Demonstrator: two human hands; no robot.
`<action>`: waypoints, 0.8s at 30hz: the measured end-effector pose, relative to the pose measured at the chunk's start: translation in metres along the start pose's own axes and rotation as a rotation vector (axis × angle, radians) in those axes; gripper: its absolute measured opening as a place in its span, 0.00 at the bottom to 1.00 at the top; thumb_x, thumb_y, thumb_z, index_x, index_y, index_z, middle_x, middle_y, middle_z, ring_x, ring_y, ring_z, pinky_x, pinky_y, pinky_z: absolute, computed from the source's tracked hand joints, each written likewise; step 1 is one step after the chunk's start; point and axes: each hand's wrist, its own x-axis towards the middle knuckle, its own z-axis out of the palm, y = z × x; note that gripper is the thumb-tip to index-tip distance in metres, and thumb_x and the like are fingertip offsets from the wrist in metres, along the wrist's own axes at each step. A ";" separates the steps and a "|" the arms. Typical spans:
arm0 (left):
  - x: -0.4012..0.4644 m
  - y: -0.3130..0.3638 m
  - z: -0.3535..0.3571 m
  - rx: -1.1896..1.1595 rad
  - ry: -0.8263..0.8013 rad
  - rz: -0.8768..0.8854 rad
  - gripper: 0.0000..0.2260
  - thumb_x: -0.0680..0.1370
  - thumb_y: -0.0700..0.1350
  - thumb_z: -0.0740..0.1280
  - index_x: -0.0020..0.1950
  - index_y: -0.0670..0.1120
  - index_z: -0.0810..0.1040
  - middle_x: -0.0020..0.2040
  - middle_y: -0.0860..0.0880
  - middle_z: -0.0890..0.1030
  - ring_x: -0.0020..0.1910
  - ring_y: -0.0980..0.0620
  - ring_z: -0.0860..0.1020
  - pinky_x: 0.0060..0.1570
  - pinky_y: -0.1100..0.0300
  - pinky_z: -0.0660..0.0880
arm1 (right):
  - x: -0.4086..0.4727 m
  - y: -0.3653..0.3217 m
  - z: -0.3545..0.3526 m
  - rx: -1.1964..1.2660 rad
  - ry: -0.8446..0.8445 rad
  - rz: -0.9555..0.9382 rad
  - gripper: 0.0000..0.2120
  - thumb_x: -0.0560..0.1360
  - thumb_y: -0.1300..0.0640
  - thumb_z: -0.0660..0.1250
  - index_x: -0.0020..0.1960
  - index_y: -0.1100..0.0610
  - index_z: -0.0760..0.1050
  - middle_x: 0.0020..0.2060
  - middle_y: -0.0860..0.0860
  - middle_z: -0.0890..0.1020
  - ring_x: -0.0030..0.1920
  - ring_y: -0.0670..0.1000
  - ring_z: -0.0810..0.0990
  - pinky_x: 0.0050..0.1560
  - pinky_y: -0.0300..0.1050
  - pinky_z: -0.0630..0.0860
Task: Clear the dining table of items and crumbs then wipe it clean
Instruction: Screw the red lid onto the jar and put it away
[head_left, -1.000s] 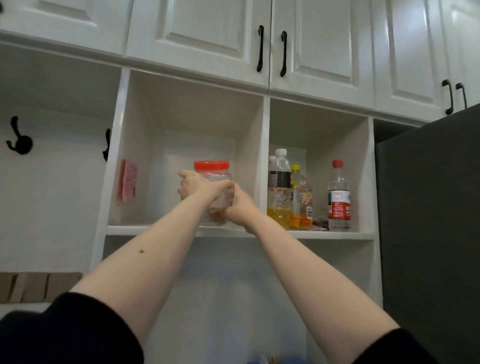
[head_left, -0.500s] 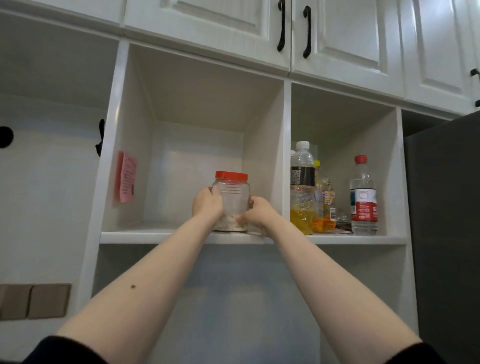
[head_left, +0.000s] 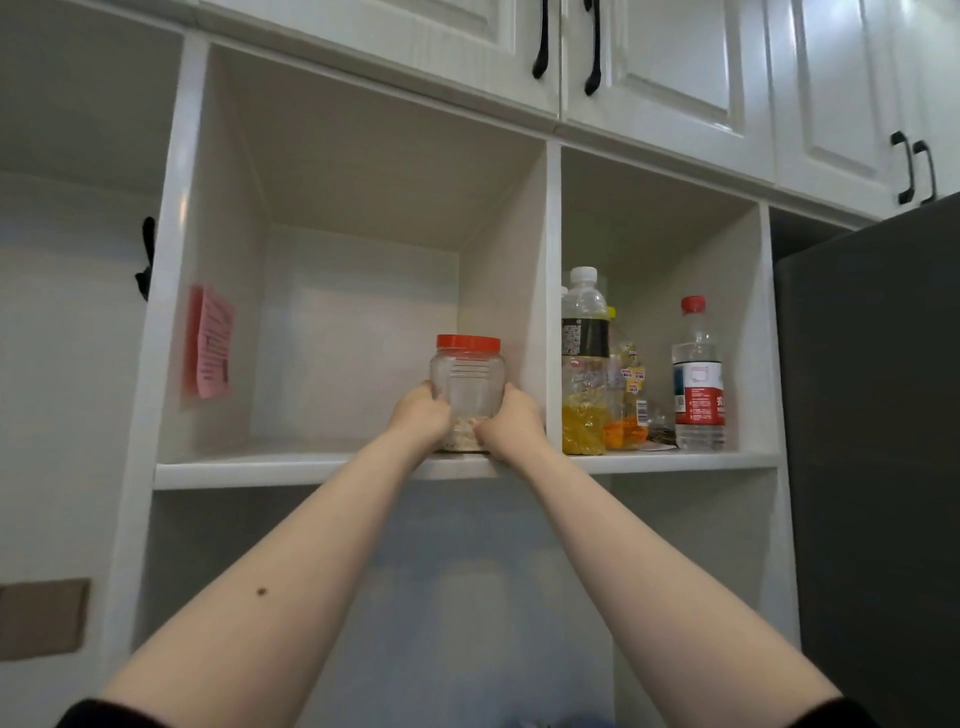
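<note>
Both arms reach up to a white open shelf (head_left: 291, 467). The left hand (head_left: 422, 415) and right hand (head_left: 511, 418) curl around a clear jar (head_left: 467, 384) with a red lid, gripping its lower sides as it stands upright on the shelf. Bottles (head_left: 584, 364) stand at three o'clock, beyond a divider. A pink note (head_left: 210, 340) hangs at nine o'clock.

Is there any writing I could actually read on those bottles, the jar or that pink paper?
None is legible.
Pink paper note: printed lines, blurred.
Red-capped clear bottle: red-white label, too small.
White-capped bottle: black label, unreadable.
Red-lidded clear plastic jar: no text visible.
</note>
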 end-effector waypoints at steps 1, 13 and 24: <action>0.001 0.000 0.000 0.024 -0.019 -0.011 0.16 0.82 0.43 0.53 0.66 0.40 0.71 0.67 0.38 0.73 0.65 0.40 0.71 0.63 0.54 0.68 | -0.002 -0.001 0.001 0.001 0.006 0.001 0.22 0.72 0.63 0.68 0.65 0.61 0.67 0.60 0.59 0.77 0.61 0.59 0.75 0.58 0.46 0.73; -0.001 0.003 0.001 0.163 -0.073 -0.078 0.20 0.82 0.41 0.50 0.74 0.37 0.55 0.73 0.37 0.63 0.72 0.39 0.63 0.67 0.54 0.62 | -0.016 0.003 -0.003 0.069 0.020 -0.050 0.22 0.71 0.68 0.62 0.64 0.60 0.68 0.58 0.59 0.78 0.59 0.60 0.76 0.60 0.50 0.75; -0.046 0.017 0.016 -0.033 0.312 0.107 0.18 0.78 0.37 0.55 0.68 0.41 0.69 0.67 0.39 0.73 0.66 0.40 0.71 0.64 0.54 0.66 | -0.066 -0.004 -0.044 0.033 -0.036 -0.121 0.20 0.75 0.63 0.64 0.67 0.62 0.69 0.62 0.60 0.76 0.63 0.59 0.74 0.62 0.47 0.71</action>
